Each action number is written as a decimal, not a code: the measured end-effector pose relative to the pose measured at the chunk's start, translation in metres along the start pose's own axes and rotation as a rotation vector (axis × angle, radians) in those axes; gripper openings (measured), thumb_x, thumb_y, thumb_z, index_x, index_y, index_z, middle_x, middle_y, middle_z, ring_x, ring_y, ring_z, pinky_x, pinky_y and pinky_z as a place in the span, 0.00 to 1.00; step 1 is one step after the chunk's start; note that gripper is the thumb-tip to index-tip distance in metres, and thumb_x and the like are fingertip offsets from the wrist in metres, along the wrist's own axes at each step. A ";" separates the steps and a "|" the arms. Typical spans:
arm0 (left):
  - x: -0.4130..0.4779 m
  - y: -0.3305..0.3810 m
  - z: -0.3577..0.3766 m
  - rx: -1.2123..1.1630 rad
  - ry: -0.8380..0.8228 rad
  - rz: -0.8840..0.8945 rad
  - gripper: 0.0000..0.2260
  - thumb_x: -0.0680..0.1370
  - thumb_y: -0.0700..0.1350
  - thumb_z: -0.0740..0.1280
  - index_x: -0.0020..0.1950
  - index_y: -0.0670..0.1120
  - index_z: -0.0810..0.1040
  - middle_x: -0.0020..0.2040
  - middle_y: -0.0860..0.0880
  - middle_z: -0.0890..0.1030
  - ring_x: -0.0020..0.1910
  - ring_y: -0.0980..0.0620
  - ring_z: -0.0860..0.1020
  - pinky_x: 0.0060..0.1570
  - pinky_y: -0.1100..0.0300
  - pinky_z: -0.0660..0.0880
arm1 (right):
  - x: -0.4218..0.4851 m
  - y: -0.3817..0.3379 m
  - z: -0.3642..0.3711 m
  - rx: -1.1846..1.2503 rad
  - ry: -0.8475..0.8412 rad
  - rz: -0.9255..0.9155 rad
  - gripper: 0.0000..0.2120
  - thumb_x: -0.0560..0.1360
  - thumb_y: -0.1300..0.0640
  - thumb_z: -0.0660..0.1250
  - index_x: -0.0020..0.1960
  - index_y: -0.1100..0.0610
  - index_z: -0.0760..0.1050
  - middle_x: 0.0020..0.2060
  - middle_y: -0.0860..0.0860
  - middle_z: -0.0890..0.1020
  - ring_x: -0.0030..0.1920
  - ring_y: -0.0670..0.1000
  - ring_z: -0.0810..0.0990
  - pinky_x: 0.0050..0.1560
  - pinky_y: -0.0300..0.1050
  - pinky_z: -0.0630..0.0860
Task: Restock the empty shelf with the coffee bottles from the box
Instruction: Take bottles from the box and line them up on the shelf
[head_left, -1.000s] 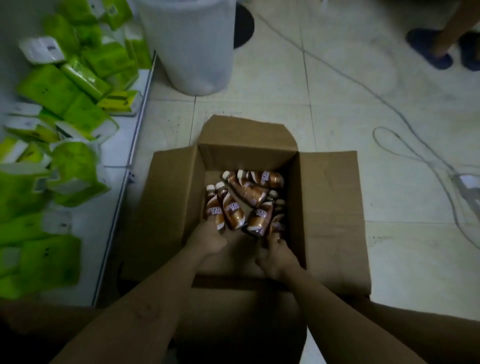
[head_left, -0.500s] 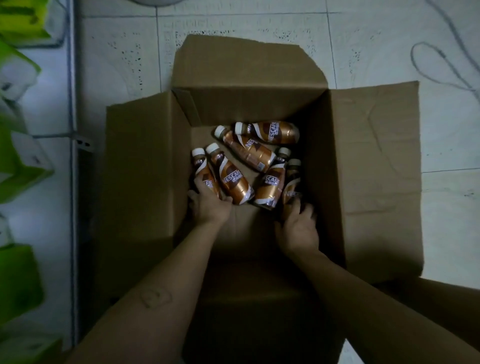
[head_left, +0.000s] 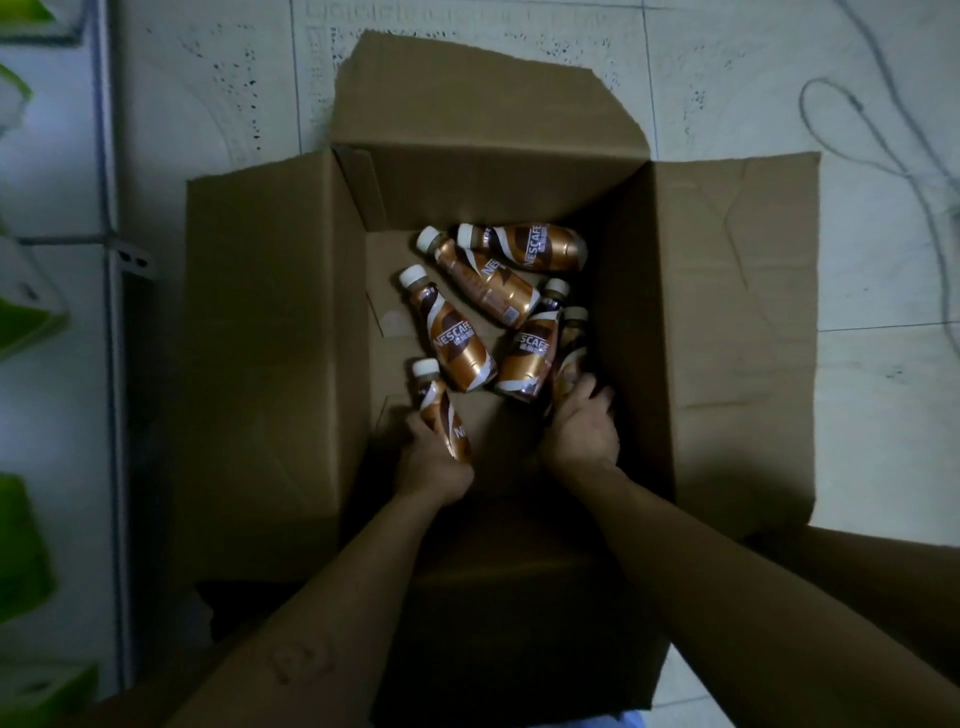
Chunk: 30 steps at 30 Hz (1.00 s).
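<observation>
In the open brown cardboard box (head_left: 270, 338), the left hand (head_left: 434, 465) holds with curled fingers the base of a copper-brown white-capped coffee bottle (head_left: 440, 408), cap pointing away from the person, while the right hand (head_left: 582, 428) curls its fingers round a second bottle (head_left: 570, 358) beside the right wall.

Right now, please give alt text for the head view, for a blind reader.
Two bare hands reach into an open cardboard box on tiled floor: the left hand grips one coffee bottle, the right hand grips another bottle. Four more bottles lie loose.

Six brown coffee bottles (head_left: 460, 343) in box (head_left: 270, 322)
</observation>
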<state>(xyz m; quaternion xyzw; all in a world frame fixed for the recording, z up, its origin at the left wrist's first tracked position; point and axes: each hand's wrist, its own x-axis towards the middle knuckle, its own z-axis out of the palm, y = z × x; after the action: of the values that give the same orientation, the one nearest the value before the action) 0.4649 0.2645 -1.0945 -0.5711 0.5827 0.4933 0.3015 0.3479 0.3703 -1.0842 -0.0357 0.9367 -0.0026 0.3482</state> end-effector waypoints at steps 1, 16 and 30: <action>-0.004 -0.006 0.002 0.012 -0.048 0.012 0.50 0.68 0.38 0.76 0.77 0.52 0.44 0.71 0.42 0.68 0.69 0.39 0.68 0.65 0.45 0.68 | -0.002 0.001 -0.004 0.083 -0.055 0.026 0.38 0.71 0.57 0.73 0.73 0.56 0.54 0.68 0.59 0.65 0.64 0.59 0.74 0.54 0.49 0.75; 0.014 -0.024 0.001 -0.200 -0.078 0.061 0.44 0.63 0.38 0.79 0.73 0.49 0.59 0.68 0.45 0.72 0.65 0.42 0.72 0.62 0.44 0.72 | -0.005 0.010 0.029 0.503 -0.487 0.200 0.23 0.69 0.42 0.74 0.56 0.56 0.77 0.45 0.50 0.81 0.44 0.49 0.79 0.41 0.42 0.73; -0.046 -0.010 -0.032 -0.081 -0.044 0.153 0.40 0.65 0.38 0.78 0.72 0.48 0.62 0.64 0.47 0.74 0.64 0.44 0.73 0.64 0.51 0.70 | -0.056 0.014 -0.023 0.692 -0.568 0.115 0.10 0.70 0.60 0.73 0.51 0.55 0.77 0.49 0.54 0.82 0.49 0.53 0.81 0.49 0.48 0.78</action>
<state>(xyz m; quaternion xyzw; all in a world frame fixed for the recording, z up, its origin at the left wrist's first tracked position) 0.4890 0.2532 -1.0438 -0.5255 0.5975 0.5505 0.2524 0.3743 0.3872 -1.0300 0.1358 0.7485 -0.2866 0.5824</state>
